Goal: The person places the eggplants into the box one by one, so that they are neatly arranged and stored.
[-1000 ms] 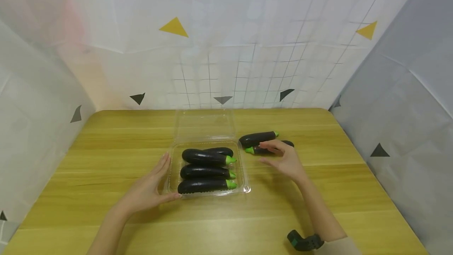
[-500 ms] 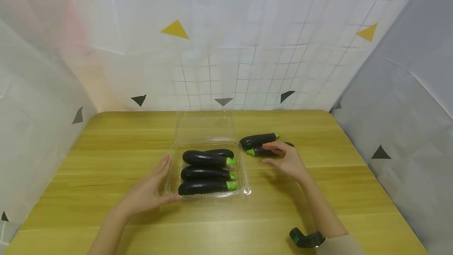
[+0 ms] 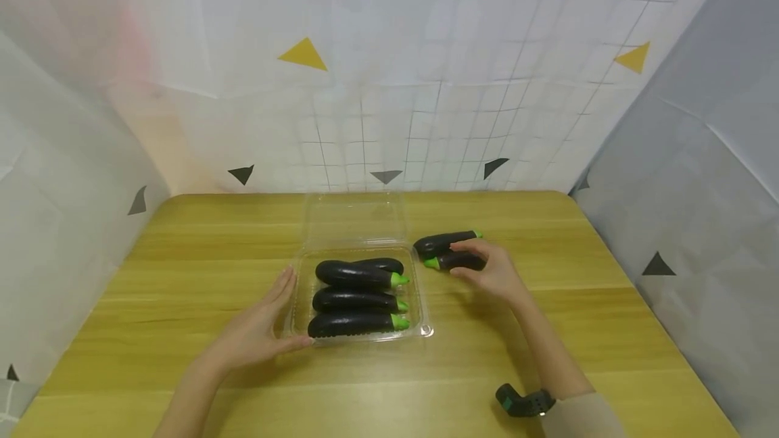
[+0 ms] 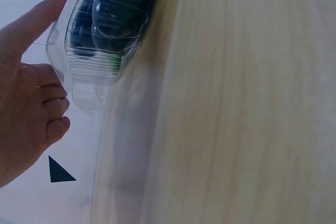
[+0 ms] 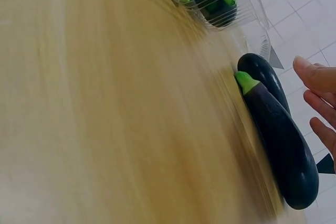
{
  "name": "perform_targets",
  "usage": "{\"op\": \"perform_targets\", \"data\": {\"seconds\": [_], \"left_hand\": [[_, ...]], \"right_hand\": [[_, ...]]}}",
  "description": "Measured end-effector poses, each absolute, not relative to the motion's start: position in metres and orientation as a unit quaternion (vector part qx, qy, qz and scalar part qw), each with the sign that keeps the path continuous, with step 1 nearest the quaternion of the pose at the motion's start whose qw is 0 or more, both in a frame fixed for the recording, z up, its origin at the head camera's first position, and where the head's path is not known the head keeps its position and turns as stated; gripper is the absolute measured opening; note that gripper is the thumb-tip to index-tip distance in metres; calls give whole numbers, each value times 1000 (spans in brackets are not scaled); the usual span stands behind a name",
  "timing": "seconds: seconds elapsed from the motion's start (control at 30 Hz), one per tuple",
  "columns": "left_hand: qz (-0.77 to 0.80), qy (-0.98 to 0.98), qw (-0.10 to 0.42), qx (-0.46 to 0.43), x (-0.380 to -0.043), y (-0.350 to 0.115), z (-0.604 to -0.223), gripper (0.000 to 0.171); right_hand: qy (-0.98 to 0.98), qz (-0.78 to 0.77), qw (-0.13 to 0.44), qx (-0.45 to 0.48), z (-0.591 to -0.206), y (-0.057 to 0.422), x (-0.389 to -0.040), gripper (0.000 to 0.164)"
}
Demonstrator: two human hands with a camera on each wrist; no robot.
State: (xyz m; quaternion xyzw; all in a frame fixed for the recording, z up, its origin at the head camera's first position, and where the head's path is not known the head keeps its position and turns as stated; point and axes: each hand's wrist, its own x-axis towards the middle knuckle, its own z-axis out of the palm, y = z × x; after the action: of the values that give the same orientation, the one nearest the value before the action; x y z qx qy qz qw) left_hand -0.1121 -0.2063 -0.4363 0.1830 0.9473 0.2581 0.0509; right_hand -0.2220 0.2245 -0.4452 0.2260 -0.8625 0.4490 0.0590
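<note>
Eggplant (image 5: 280, 142) lay crosswise, stem (image 3: 431, 263) leftward, just beneath the nearer right hand (image 3: 494, 274), whose fingers (image 3: 471, 247) were parted, gripping nothing.

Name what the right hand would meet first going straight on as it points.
Most likely the nearer loose eggplant, just below the right hand; how wide the gap is remains hard to judge.
</note>
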Motion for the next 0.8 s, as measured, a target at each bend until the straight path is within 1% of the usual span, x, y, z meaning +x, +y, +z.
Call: {"op": "perform_targets", "data": {"seconds": [0.27, 0.57, 0.8], "left_hand": [[264, 946, 54, 181, -111, -206, -437, 113], [261, 946, 42, 185, -113, -206, -439, 112], [261, 947, 46, 182, -113, -206, -438, 113]], "right_hand": [[-880, 418, 65, 217, -452, 234, -233, 41], [-894, 390, 81, 205, -452, 247, -240, 41], [-909, 366, 71, 184, -454, 260, -243, 43]]}}
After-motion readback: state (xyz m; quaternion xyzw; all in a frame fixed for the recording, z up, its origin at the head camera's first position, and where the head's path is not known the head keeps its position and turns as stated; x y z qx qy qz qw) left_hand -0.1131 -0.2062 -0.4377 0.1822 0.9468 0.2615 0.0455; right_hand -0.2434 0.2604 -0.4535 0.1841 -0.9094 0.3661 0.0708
